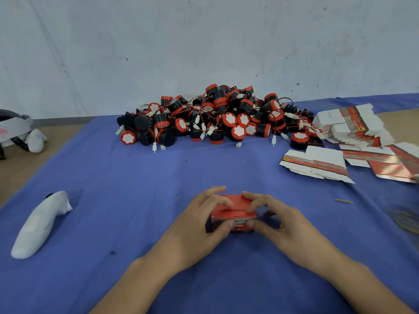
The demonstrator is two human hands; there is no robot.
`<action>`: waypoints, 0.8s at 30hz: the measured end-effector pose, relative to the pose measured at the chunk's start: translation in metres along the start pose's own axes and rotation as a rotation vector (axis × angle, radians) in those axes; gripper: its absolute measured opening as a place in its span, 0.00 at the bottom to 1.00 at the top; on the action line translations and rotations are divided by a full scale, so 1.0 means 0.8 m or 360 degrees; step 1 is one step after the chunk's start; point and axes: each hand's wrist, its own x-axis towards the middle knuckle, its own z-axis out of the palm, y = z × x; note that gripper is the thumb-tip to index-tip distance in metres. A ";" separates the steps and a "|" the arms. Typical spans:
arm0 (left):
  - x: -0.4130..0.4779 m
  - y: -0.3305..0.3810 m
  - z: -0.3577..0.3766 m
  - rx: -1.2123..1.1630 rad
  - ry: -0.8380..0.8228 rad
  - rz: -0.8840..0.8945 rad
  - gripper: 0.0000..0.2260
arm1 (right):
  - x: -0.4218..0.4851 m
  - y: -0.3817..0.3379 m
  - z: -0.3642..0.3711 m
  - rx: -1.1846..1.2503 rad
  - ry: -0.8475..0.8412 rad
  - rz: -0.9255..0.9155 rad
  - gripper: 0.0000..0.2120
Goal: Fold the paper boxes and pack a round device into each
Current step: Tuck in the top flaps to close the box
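A small red paper box [234, 210] sits low over the blue cloth at the middle front. My left hand [204, 225] grips its left side, fingers curled over the top and thumb on the front face. My right hand [275, 219] grips its right side the same way. What the box holds is hidden. A big heap of round black-and-red devices [217, 116] with wires and white plugs lies at the back centre. Flat unfolded box blanks [317, 164] lie in stacks at the right.
More flat blanks [353, 123] are piled at the far right, beside the heap. A white controller-shaped object [38, 225] lies on the blue cloth [136, 200] at the left. A white headset [15, 130] rests at the left edge. Rubber bands [405, 220] lie at the right.
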 end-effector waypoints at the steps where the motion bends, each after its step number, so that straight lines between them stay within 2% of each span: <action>1: 0.001 -0.002 -0.002 -0.0061 -0.0006 -0.0074 0.13 | 0.000 0.002 -0.001 0.0021 0.0000 0.0023 0.13; 4: 0.007 0.004 -0.006 -0.0298 0.0059 -0.0229 0.10 | 0.003 0.001 -0.005 0.0150 0.0001 0.0104 0.12; 7: 0.019 0.026 -0.004 -0.0627 0.0305 -0.0358 0.05 | 0.010 -0.011 -0.001 0.0399 0.0171 0.0123 0.09; 12: 0.043 0.065 0.015 -0.0995 0.0552 -0.0418 0.11 | 0.024 -0.048 0.032 0.1094 0.0392 0.0262 0.15; 15: 0.061 0.081 0.024 -0.1054 0.0667 -0.0470 0.10 | 0.035 -0.061 0.033 0.1315 0.0593 0.0376 0.09; 18: 0.077 0.092 0.033 -0.1134 0.0720 -0.0515 0.10 | 0.040 -0.065 0.022 0.1368 0.0763 0.0427 0.07; 24: 0.079 0.132 0.071 -0.1247 0.0607 -0.0593 0.11 | 0.012 -0.060 -0.006 0.1268 0.1083 0.0473 0.16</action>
